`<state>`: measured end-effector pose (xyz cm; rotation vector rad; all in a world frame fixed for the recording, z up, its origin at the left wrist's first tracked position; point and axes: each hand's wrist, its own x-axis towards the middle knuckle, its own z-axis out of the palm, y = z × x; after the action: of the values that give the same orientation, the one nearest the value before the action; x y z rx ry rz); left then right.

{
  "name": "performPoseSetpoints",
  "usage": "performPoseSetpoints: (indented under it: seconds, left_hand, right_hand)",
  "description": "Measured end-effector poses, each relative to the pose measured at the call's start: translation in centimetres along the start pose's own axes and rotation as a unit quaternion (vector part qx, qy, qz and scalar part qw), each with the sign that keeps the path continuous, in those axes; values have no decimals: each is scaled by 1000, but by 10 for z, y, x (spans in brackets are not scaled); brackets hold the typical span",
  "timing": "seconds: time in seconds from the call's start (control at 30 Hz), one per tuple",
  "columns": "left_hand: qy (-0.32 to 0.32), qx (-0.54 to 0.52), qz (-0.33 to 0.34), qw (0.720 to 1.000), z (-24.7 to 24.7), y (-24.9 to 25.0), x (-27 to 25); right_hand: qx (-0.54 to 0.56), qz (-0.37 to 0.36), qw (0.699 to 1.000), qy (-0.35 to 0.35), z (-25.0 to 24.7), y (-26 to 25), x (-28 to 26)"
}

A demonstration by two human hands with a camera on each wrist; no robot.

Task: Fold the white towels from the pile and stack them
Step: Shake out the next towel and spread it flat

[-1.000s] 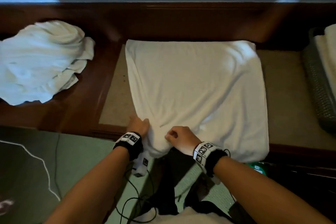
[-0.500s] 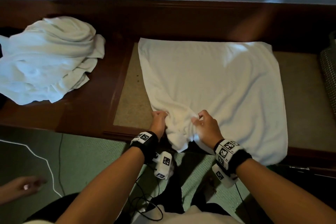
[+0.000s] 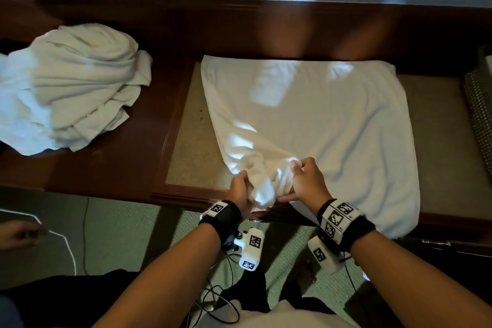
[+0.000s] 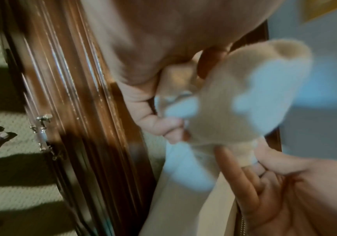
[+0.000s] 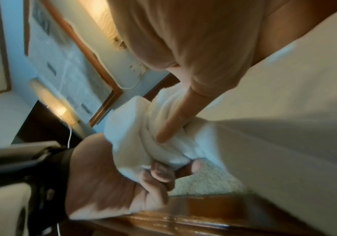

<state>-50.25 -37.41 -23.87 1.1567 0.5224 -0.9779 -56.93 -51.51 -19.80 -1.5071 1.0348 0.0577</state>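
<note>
A dark wooden counter (image 3: pixel 111 168) is running along a pale blue wall, and the white towel (image 3: pixel 332 125) is lying spread on it, its far edge parallel to the wall and its long axis running left to right. The near-left corner is bunching up at the counter's front edge, where the left hand (image 3: pixel 239 190) and right hand (image 3: pixel 306 181) are both gripping it, fingers (image 4: pixel 169 127) curled into the cloth. The rest is extending away and rightward from both hands. The unfolded pile (image 3: pixel 74 85) is sitting well apart, to the left.

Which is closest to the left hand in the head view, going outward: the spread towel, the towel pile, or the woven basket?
1. Spread towel: gripped by the left hand.
2. Towel pile: far left on the desk.
3. Woven basket: right edge, farthest.
</note>
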Motion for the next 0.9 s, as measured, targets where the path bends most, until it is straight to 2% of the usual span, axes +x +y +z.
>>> performPoseSetpoints:
  seconds: [0.07,0.23,0.3,0.47,0.53,0.63,0.7,0.8,0.9]
  left_hand:
    - [-36,34,-11,999,2,-3,-1]
    - [-48,63,-42,996,0,1,0]
    - [-40,57,-30,997,0,-1,2]
    - [61,110,58,990,2,1,10]
    - [90,75,73,990,2,5,10]
    - [66,-43,45,996,1,13,3]
    - [46,-67,30,996,0,17,-2]
    - [41,-20,15,999,0,19,-5]
    - [78,36,34,996,2,17,-6]
  right_hand:
    - [63,39,997,-5,0,-2,1]
    - [130,79,988,-36,-6,-3,4]
    - [112,75,990,-34,-6,-5,3]
    - [45,42,996,-58,-4,0,-4]
    - [33,36,996,-71,-4,3,-5]
    - [62,36,996,-51,-1,4,-3]
    - [90,43,995,-19,-1,3,-1]
    - [128,40,991,-3,3,-2,-2]
    - [136,-2,991,1,9,-6,-4]
